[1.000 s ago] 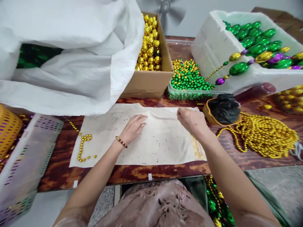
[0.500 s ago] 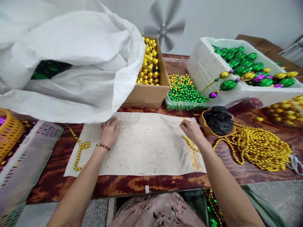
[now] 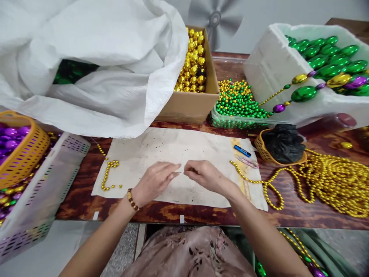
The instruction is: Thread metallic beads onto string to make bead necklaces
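Note:
My right hand (image 3: 203,175) is closed in a pinch on a thin, light strand (image 3: 181,172), perhaps a needle or thread. Facing it, my left hand (image 3: 155,180) has thumb and fingers closed around the strand's other end; its tip is hard to make out. Both hands are just above a stained white cloth (image 3: 173,142). To the left on this cloth lies a short string of gold beads (image 3: 105,177), with a couple of loose beads beside it. A longer gold bead chain (image 3: 245,177) runs over its right edge.
A blue lighter (image 3: 242,150) and small scissors (image 3: 247,161) lie at the cloth's right. Beyond are a basket with a black bag (image 3: 284,144), a tub of green and gold beads (image 3: 239,105), a cardboard box (image 3: 187,105), a white sack (image 3: 115,104) and a foam box (image 3: 262,57).
My hands have come together over the middle of the cloth from its two sides. The blue lighter and scissors now show where my right hand was. The view has shifted slightly.

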Tool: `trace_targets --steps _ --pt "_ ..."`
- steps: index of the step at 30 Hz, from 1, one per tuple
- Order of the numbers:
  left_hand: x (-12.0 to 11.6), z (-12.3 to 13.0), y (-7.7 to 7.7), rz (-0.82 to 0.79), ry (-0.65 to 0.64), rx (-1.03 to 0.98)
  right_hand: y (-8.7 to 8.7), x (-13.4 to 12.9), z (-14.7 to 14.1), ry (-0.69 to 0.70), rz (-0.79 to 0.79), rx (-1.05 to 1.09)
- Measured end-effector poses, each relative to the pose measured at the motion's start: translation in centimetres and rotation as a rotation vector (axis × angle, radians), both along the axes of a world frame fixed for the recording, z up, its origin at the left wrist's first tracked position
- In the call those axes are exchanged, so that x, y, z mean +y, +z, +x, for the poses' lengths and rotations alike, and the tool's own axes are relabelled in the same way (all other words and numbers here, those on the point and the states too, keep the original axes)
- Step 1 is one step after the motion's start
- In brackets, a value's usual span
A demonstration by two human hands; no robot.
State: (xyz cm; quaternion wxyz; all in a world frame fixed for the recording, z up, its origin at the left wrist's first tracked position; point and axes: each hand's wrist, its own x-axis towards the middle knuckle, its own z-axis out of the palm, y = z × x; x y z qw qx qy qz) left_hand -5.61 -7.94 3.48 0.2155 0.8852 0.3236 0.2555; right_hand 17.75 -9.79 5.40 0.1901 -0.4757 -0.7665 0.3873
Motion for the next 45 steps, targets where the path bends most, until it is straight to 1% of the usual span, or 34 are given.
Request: trace_targets --steps 1,2,3,4,6,8,10,12,14,16,19,24,28,31,34,39,43,45 --pt "-1.1 0.1 0.4 -0.05 -0.009 -0.001 -0.5 0.3 -1.2 0.026 -0.039 0.052" --pt "-2.1 0.0 0.5 -0.108 0.023 -0.007 -1.1 0.6 -2.1 0.048 -0.096 0.101" --pt "-2.8 -0.5 0.3 -0.173 0.091 -0.024 -1.8 0.8 -2.9 0.064 -0.158 0.132" --pt "-3.5 -1.3 -0.2 -0.248 0.182 -0.054 -2.7 0.8 -3.5 0.069 -0.203 0.118" --pt "-4.6 -3.0 -1.9 -0.451 0.403 -0.16 -4.6 0.7 -4.3 0.03 -0.205 -0.023" --pt "-5.5 -4.5 -3.9 -0.699 0.623 -0.315 -6.3 0.4 -5.1 -0.035 -0.137 -0.204" --pt "-6.2 -5.4 -5.8 -0.877 0.768 -0.439 -7.5 -0.1 -5.9 -0.069 -0.103 -0.309" --pt "-6.7 -5.7 -7.0 -0.919 0.875 -0.477 -8.1 -0.6 -6.7 -0.078 -0.1 -0.364" --pt "-6.9 -5.7 -7.5 -0.889 0.953 -0.462 -8.3 -1.0 -7.2 -0.08 -0.091 -0.408" --pt "-7.0 -5.7 -7.6 -0.869 0.983 -0.453 -8.4 -1.2 -7.4 -0.076 -0.081 -0.426" --pt "-7.0 -5.8 -7.6 -0.869 0.978 -0.465 -8.5 -1.2 -7.1 -0.079 -0.07 -0.406" --pt "-7.1 -5.9 -7.7 -0.864 0.974 -0.493 -8.9 -1.2 -5.5 -0.097 -0.074 -0.27" --pt "-7.1 -5.6 -7.5 -0.867 0.989 -0.537 -9.1 -1.6 -4.6 -0.136 -0.11 -0.181" --pt "-7.1 -5.5 -7.2 -0.857 0.981 -0.558 -8.9 -1.8 -4.8 -0.179 -0.107 -0.173" --pt "-7.1 -5.4 -7.2 -0.851 0.991 -0.532 -8.5 -1.8 -5.8 -0.197 -0.087 -0.214" --pt "-7.2 -5.6 -7.8 -0.829 1.013 -0.542 -8.5 -1.7 -7.2 -0.206 -0.094 -0.305" --pt "-7.2 -5.8 -8.7 -0.813 1.01 -0.549 -8.7 -1.7 -6.8 -0.216 -0.095 -0.264" --pt "-7.3 -5.9 -8.8 -0.817 1.011 -0.554 -8.8 -1.6 -6.3 -0.235 -0.099 -0.203"
